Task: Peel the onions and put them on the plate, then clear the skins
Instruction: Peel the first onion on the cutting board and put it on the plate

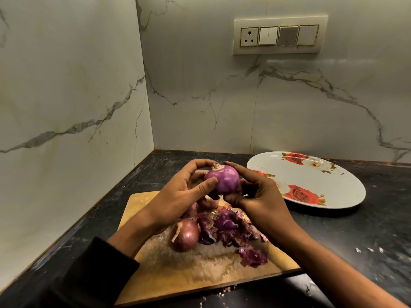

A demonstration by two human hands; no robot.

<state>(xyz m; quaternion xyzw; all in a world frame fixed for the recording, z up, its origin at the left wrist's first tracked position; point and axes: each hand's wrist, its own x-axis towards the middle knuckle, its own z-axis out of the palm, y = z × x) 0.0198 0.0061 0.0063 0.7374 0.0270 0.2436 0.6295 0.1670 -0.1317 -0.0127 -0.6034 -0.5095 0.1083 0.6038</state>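
Two bare hands hold one peeled purple onion [223, 181] in the air above a wooden cutting board [169, 267]. The left hand [178, 193] cups the onion from the left, its thumb pressed against the front of the bulb and its fingers curled over the top near the dry stem end. The right hand [259, 196] grips it from the right and underneath, fingers wrapped around the far side. A dark sleeve [95, 276] covers the left forearm.

On the board below the hands lies an unpeeled reddish-brown onion [185, 234], and just beside it, to its right, a heap of torn purple skins [229, 227]. One loose piece of skin [253, 256] sits a little apart, nearer the board's front edge. Another onion is partly hidden under the left hand.

To the right, on the dark countertop [355, 236], rests a white plate with red roses [315, 174], near the board. Marble-patterned walls meet in a corner behind, with a switch panel [280, 34] mounted above the plate.
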